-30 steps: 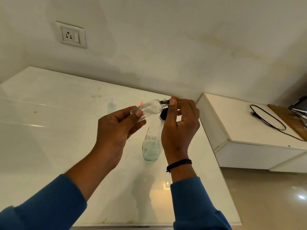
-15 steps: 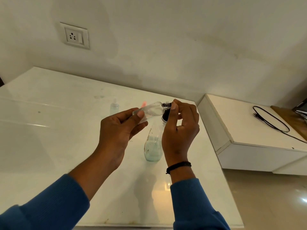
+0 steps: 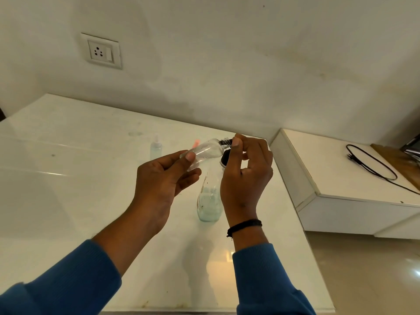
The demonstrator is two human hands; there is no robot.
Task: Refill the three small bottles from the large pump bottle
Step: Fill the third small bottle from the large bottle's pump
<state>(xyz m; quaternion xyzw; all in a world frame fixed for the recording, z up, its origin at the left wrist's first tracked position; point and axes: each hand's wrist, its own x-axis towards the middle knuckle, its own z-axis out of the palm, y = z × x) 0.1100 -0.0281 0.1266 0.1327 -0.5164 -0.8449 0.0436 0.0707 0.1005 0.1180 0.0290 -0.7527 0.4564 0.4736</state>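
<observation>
My left hand (image 3: pixel 163 178) grips the base of a small clear bottle (image 3: pixel 205 151), thumb on top and fingers curled beneath, holding it tilted on its side above the tabletop (image 3: pixel 79 178) with its neck pointing right. The bottle looks see-through and mostly empty, with a dark threaded neck. My right hand (image 3: pixel 246 176) pinches its black cap (image 3: pixel 228 142) at that neck between thumb and fingertips. Just below and beyond my hands stands the large pump bottle (image 3: pixel 210 201), clear, with pale bluish liquid low in it and its black pump head partly hidden behind my right hand. Farther left on the tabletop stands another small bottle (image 3: pixel 156 146) holding pale liquid. To the right, a low white cabinet (image 3: pixel 341 201) carries a black cable (image 3: pixel 372 164).
</observation>
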